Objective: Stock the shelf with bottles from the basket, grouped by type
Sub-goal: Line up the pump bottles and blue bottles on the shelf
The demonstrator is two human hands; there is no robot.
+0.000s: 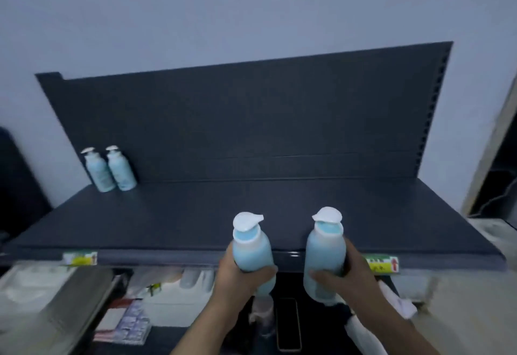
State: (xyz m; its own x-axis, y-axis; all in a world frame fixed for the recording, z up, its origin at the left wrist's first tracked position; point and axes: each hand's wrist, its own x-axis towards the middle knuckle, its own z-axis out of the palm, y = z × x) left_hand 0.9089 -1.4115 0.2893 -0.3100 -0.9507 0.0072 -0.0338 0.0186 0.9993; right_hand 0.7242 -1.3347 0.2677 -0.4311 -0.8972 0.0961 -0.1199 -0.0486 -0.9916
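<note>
Bottles of pale blue liquid, one in each hand: your left hand (pixel 237 273) wraps fingers and thumb round the lower body of the left bottle (pixel 251 248), and your right hand (pixel 345 272) grips the right bottle (pixel 324 254) the same way. Both are upright at the front lip of the shelf (pixel 195 220), not yet set down.

They look like smooth, stiff plastic. They seem full, so probably fairly heavy and possibly slippery. Hold the body, as now, not the white pump head, which may press down.

Beyond and far left of your left hand, two matching bottles (pixel 120 168) stand side by side against the back panel (pixel 251 116). The way to them looks unobstructed.

A price label (pixel 383 263) sits just right of your right hand. Blurred packets (pixel 126 324) lie below your left hand. The basket cannot be made out.
</note>
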